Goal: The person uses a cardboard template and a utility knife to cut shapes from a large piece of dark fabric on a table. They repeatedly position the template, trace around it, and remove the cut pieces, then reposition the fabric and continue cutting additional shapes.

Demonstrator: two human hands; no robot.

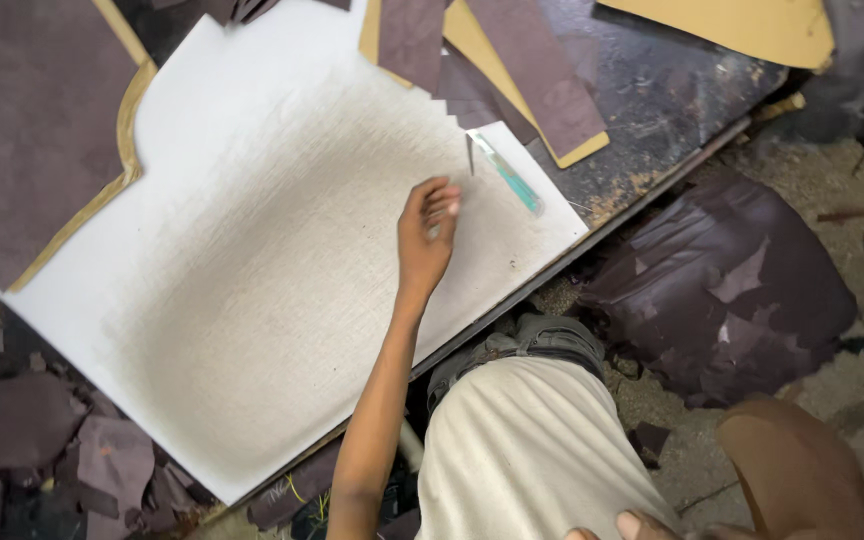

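The left hand (428, 225), grip loosely curled and empty, could catch the teal-handled craft knife (505, 172)'s bare blade at two o'clock.

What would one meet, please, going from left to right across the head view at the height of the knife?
Brown leather piece → white cutting board → left hand → teal-handled knife → dark bench top → heap of brown leather scraps on the floor.
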